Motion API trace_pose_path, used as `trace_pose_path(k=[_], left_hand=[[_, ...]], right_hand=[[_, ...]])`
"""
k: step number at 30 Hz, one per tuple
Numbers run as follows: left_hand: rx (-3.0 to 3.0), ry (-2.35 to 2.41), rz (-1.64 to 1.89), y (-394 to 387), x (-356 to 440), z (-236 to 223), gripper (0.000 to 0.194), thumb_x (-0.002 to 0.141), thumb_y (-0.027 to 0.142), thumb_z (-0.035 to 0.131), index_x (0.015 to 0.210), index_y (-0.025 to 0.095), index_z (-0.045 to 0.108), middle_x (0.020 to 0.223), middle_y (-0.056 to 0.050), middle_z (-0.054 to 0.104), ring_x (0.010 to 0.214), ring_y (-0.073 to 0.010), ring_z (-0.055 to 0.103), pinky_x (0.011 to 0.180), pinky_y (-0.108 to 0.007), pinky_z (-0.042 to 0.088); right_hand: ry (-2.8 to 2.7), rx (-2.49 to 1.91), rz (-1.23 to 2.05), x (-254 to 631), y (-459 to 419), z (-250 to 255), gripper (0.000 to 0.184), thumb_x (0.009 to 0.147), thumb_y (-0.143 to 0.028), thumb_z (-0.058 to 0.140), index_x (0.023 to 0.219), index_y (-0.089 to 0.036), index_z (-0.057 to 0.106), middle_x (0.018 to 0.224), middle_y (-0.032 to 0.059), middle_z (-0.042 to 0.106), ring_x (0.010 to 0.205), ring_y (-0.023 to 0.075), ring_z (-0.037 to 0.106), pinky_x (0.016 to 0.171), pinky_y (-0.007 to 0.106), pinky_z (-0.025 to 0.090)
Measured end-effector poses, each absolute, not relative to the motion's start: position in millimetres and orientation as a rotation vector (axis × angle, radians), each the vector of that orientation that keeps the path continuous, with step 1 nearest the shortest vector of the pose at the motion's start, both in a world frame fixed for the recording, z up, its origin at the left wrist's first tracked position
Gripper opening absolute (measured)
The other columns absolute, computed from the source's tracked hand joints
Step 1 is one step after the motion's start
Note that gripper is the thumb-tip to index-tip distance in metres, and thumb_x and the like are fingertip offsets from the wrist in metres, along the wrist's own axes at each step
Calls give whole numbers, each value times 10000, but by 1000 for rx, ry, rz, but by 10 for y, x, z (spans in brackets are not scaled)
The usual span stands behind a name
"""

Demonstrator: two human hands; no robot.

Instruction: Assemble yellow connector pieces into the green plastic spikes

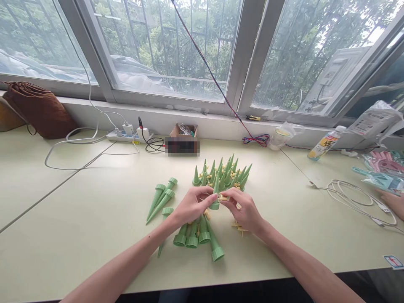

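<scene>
My left hand (197,202) is closed around a green plastic watering spike (216,194), its point up and its wide ribbed cap down. Between the thumb and fingers of my right hand (241,206) is a small yellow plastic valve (223,197), at the side of that spike. Behind both hands, several green spikes with yellow pieces (224,172) stand upright in a cluster. More green spikes (192,240) lie below my left hand, and a few loose spikes (161,198) lie to its left. Loose yellow valves (241,228) are partly hidden under my right hand.
A power strip (126,134) with cables and a small open box (183,131) sit along the window wall. To the right are a drink bottle (326,143), a coiled white cable (362,202) and bagged plastic items (385,168). Another person's hand (393,202) shows at the right edge.
</scene>
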State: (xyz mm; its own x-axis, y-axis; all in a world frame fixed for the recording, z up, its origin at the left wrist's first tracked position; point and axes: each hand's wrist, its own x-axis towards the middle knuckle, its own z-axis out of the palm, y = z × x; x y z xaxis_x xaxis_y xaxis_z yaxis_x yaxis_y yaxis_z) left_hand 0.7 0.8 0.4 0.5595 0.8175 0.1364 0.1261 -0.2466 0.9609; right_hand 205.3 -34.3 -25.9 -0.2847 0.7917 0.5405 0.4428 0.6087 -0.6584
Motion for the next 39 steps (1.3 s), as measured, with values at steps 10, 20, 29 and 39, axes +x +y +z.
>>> trace_pose_path(k=[10,20,29,39], left_hand=[[2088,694,973,-5,26,-44,225,948,305,553,828,141,649,776,-38,573,656,-113,464,512,-194,396],[1988,683,1034,-17,41,-40,242,948,342,554,829,145,629,768,-37,554,654,-115,485,519,-197,426],[1587,811,826,-8,22,-9,360,918,490,575,821,147,618,513,66,397,413,-55,361,403,-174,341],[1537,680,863,-30,43,20,307,874,435,655,804,135,656,537,70,378,391,-33,329,367,-171,302]], right_hand=[[-2011,-1034,486,2083,-351,-299,350,1033,-366,407,768,-196,561,649,8,516,577,140,435,560,263,371],[-1901,-1070,579,2026,-368,-245,391,1026,-451,403,806,-186,588,664,11,555,574,134,479,571,262,408],[-1825,-951,568,2030,-385,-227,171,974,-352,566,1057,-207,604,871,38,625,573,112,551,577,263,492],[-1808,-907,394,2052,-384,-301,121,967,-312,578,986,-212,642,739,24,598,617,152,528,588,282,469]])
